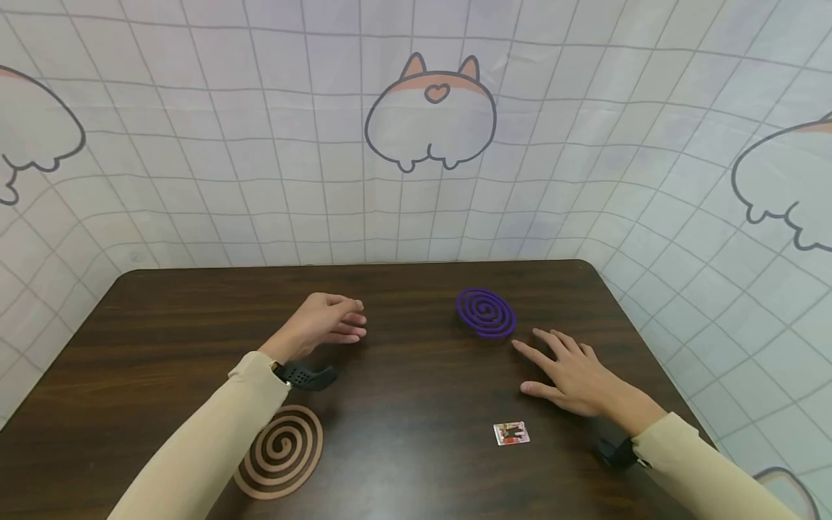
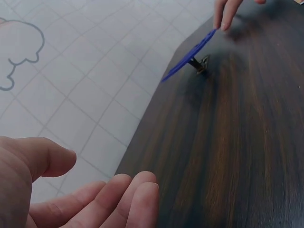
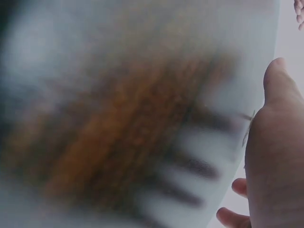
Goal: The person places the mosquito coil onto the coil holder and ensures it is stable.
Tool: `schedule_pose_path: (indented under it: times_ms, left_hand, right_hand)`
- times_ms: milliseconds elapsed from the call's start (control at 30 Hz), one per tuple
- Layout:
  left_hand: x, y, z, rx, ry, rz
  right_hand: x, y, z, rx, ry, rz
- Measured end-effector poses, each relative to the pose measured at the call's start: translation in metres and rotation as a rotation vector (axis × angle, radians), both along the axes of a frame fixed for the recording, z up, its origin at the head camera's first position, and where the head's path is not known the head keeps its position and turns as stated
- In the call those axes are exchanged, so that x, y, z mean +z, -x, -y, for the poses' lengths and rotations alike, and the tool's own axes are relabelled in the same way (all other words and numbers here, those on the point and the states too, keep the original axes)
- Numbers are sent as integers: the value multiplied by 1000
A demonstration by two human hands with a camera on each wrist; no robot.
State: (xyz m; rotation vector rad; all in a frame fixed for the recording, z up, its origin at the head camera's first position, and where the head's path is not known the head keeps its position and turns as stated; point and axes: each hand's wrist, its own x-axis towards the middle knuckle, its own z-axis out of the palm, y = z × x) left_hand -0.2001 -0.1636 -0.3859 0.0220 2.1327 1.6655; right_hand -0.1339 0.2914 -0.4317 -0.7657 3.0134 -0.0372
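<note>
Two hands (image 1: 318,321) (image 1: 575,379), two pale sleeves (image 1: 208,437) (image 1: 705,466), two dark wristbands (image 1: 308,377) (image 1: 617,453), two spirals (image 1: 484,310) (image 1: 283,452) (one purple, one tan), one small stand (image 2: 195,65), one printed card (image 1: 512,433), one surface (image 1: 416,383), and four cartoon outlines (image 1: 432,115) (image 1: 39,123) (image 1: 789,180) (image 1: 788,487), three of them cut off by the picture's edge.

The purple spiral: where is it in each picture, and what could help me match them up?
Head: the purple spiral is right of centre, just below mid-height.
Left wrist: upper part, right of centre, tilted and seen nearly edge-on.
Right wrist: I can't make it out in this mostly blurred picture.
Shared landmark: the right hand's fingers, toward the right in all three.
</note>
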Motion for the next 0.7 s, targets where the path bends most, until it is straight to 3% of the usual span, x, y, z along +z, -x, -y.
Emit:
schedule_pose_path:
  times_ms: [333, 700]
  left_hand:
    - [7, -8, 20, -3, 24, -17]
    - [0, -25, 42, -10, 25, -21]
  right_hand:
    - [3, -14, -2, 37, 33, -29]
    - [0, -33, -1, 87, 73, -38]
